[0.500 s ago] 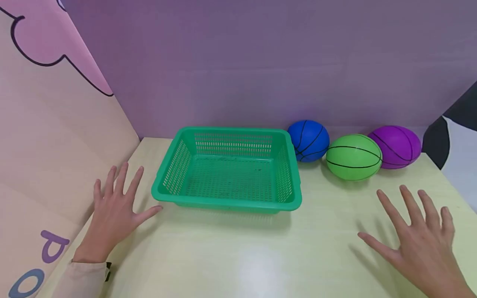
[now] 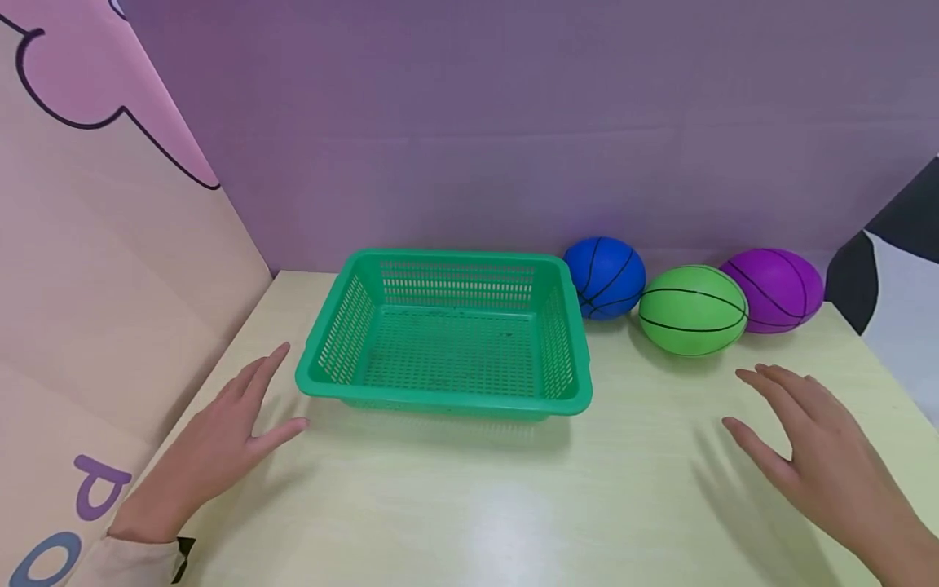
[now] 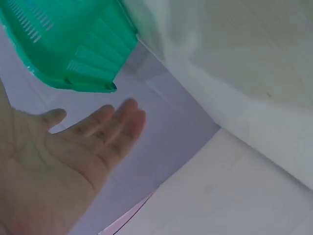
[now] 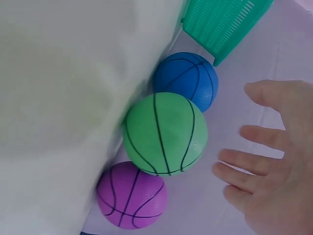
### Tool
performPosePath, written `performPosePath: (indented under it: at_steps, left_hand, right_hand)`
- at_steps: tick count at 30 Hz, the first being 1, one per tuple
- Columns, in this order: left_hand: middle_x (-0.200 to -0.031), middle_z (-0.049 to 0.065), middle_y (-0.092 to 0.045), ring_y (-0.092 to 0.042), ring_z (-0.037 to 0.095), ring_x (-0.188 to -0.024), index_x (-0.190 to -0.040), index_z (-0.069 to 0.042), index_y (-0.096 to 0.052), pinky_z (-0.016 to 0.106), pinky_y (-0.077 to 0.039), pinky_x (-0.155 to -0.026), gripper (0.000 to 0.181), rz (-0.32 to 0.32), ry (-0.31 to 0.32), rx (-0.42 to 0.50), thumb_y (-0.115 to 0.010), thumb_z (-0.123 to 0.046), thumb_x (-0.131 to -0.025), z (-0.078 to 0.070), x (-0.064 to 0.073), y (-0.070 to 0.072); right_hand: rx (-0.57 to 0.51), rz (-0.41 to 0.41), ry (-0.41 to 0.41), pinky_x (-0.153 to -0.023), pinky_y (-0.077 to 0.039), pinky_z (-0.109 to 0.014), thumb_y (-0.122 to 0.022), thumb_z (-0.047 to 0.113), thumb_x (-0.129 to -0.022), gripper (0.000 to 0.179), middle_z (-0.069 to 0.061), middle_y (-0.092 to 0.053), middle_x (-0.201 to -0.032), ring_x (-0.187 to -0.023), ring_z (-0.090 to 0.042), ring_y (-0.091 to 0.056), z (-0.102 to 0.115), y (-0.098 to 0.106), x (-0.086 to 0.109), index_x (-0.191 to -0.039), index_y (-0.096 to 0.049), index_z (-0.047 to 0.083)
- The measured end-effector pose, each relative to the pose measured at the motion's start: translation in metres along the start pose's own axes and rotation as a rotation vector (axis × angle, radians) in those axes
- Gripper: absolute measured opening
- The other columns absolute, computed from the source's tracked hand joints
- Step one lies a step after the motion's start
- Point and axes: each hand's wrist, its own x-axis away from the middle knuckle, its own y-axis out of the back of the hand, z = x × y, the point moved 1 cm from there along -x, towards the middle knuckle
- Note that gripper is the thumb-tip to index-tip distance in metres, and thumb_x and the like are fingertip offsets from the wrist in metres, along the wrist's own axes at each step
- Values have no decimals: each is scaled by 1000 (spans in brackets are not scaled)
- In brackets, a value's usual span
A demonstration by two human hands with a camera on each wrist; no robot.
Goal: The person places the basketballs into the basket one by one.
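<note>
Your left hand (image 2: 209, 444), left of the green rectangular plastic basket (image 2: 455, 400), and right hand (image 2: 829, 456), on the near side of the black-lined light-green ball (image 2: 693, 310), hold nothing, fingers extended, thumbs wide. A lopsided push could roll that ball (smooth table (image 2: 440, 505)) against the black-lined blue ball (image 2: 605, 277) or black-lined purple ball (image 2: 783, 285).

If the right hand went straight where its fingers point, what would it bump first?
Most likely the green ball, ahead of the right hand; the hand's height is hard to judge, so it might pass over.
</note>
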Motion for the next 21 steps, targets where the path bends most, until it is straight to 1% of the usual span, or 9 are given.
performPosePath:
  at_steps: [2, 4, 7, 10, 12, 14, 17, 19, 21]
  left_hand:
    - [-151, 13, -39, -50, 38, -127, -160, -35, -5, 62, -47, -89, 81, 29, 14, 75, -57, -50, -99, -2, -2, 2]
    - [-148, 13, -42, -55, 36, -122, -159, -36, -4, 60, -48, -88, 75, 51, 15, 144, -52, -46, -102, -4, -8, 4]
    - [-138, 14, -50, -60, 33, -114, -160, -33, -7, 55, -51, -86, 68, 58, 12, 229, -48, -40, -105, -5, -19, 4]
    - [-120, 13, -61, -68, 29, -96, -159, -27, -15, 44, -55, -80, 61, 51, 13, 312, -45, -35, -107, -2, -30, 5]
    - [-106, 11, -65, -70, 29, -84, -158, -24, -21, 37, -57, -74, 56, 58, 28, 399, -44, -33, -108, 1, -36, 5]
    - [-93, 13, -66, -69, 32, -73, -156, -22, -25, 35, -59, -69, 53, 86, 44, 522, -44, -33, -108, 3, -41, 5]
    - [-84, 20, -64, -66, 41, -69, -154, -20, -29, 39, -59, -66, 50, 154, 64, 717, -44, -31, -108, 5, -46, 3]
    - [-82, 24, -63, -64, 43, -70, -154, -19, -29, 42, -59, -67, 50, 200, 69, 807, -44, -30, -108, 6, -48, 1]
    - [-83, 24, -62, -62, 42, -69, -155, -20, -28, 43, -58, -67, 49, 233, 74, 871, -44, -29, -108, 6, -48, -3]
  right_hand:
    - [0, 4, 14, -118, -22, -26, -77, 18, -82, 51, -23, -60, -123, -112, -43, -52, -2, 1, -8, -126, -61, -2]
    - [0, 5, 27, -117, -25, -26, -78, 13, -79, 49, -21, -61, -121, -112, -43, -53, -5, 1, -19, -123, -62, -2]
    - [3, 5, 36, -114, -29, -43, -77, 12, -79, 47, -21, -61, -121, -115, -42, -51, -9, -3, -37, -122, -62, -1]
    - [-5, -8, 32, -103, -32, -61, -77, 13, -80, 48, -26, -58, -124, -117, -46, -49, -14, -9, -57, -124, -61, -1]
    - [-23, -18, 13, -100, -31, -67, -77, 12, -80, 51, -30, -55, -126, -119, -50, -47, -16, -11, -70, -126, -59, -3]
    - [-44, -19, -22, -97, -31, -69, -76, 11, -80, 55, -32, -52, -130, -120, -53, -45, -19, -12, -82, -130, -56, -4]
    - [-88, 18, -132, -104, -26, -70, -74, 14, -86, 59, -33, -45, -137, -128, -56, -37, -24, -13, -95, -137, -49, -4]
    - [-120, 52, -216, -109, -19, -70, -70, 18, -91, 62, -33, -38, -143, -133, -56, -29, -29, -14, -100, -142, -43, -4]
    - [-136, 76, -284, -111, -13, -70, -66, 22, -95, 65, -33, -33, -146, -138, -55, -23, -34, -18, -104, -146, -36, -4]
